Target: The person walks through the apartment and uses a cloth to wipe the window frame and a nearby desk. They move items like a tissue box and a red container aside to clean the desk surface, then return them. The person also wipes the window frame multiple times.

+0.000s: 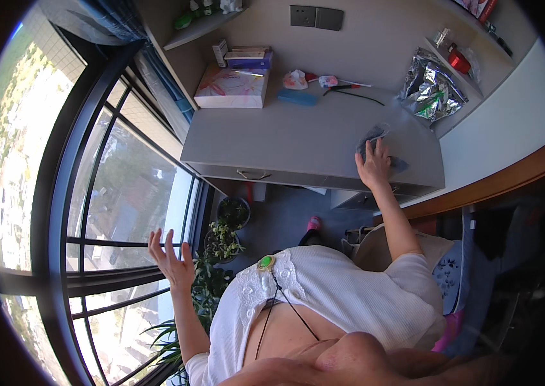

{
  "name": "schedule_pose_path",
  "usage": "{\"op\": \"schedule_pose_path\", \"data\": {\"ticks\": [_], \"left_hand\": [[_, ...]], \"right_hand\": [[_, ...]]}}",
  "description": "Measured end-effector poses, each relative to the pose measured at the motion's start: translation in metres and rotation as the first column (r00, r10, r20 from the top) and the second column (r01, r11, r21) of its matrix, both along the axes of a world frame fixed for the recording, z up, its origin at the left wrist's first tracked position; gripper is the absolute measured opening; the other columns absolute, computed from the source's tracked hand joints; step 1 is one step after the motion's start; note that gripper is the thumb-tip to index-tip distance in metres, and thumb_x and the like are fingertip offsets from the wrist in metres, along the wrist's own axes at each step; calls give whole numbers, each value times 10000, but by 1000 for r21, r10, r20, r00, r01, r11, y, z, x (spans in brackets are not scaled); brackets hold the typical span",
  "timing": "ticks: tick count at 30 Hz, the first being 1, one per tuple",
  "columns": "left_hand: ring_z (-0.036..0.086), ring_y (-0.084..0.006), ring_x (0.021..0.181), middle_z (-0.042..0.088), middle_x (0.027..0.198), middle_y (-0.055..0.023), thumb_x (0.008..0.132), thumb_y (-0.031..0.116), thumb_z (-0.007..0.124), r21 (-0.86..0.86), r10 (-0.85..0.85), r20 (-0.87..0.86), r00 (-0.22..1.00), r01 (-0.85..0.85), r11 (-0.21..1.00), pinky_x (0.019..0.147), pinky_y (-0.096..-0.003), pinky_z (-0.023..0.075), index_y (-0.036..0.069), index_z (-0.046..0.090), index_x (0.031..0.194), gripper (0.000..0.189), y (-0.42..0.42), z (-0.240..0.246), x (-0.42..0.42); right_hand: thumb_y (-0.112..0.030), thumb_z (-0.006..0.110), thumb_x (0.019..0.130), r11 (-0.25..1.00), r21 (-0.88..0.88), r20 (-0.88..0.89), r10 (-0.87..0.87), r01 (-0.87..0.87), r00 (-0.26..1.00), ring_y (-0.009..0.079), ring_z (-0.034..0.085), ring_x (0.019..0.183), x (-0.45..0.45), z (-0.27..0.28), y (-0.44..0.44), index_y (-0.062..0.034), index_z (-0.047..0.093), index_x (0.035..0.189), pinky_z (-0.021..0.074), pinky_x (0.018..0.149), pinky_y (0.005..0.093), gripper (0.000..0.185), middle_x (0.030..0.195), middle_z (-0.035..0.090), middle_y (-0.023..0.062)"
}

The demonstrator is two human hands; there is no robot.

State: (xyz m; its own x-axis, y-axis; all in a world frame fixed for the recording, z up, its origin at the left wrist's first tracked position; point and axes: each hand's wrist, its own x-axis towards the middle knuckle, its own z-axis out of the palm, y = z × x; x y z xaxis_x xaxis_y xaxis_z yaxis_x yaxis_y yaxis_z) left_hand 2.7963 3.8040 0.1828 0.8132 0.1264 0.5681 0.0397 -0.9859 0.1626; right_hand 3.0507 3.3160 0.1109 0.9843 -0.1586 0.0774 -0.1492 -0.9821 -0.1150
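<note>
My right hand (374, 166) lies palm down on a grey-blue cloth (373, 135), pressing it on the grey desk top (272, 137) near its right front edge. Part of the cloth is hidden under the fingers. My left hand (172, 264) is raised in the air beside the window, its fingers apart and nothing in them. Beyond my right hand, a crumpled silver foil bag (434, 91) leans at the desk's right end. Toward the back lie a translucent blue case (296, 97), a thin dark cord (357, 96) and small crumpled packets (295, 79).
A floral box (231, 87) with books (249, 57) behind it stands at the desk's left. A drawer handle (253, 175) juts from the front. Potted plants (224, 241) line the black-framed window (55, 207). A beige bag (374, 251) sits below my right arm.
</note>
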Motion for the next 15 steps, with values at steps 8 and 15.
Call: {"op": "schedule_pose_path", "data": {"ticks": [8,15], "left_hand": [[421,-447,1247,453,1309,-218,828,100,685,-209,-419,-196,887,380,901,1008,-545,380,52,534,1262,462,-156,-33,173],[474,-397,1214,518,1225,-164,809,46,683,-247,-590,-314,743,536,807,964,-499,431,63,597,1168,369,-208,-42,240]], "right_hand": [[-452,466,969,937,101,67,329,-335,942,389,181,1457,57,-97,-48,-35,338,1481,191,1160,535,672,1573,210,200],[-439,412,991,969,231,99,64,-85,993,332,216,1457,117,-106,-125,-17,308,1489,168,1174,512,662,1566,270,163]]}}
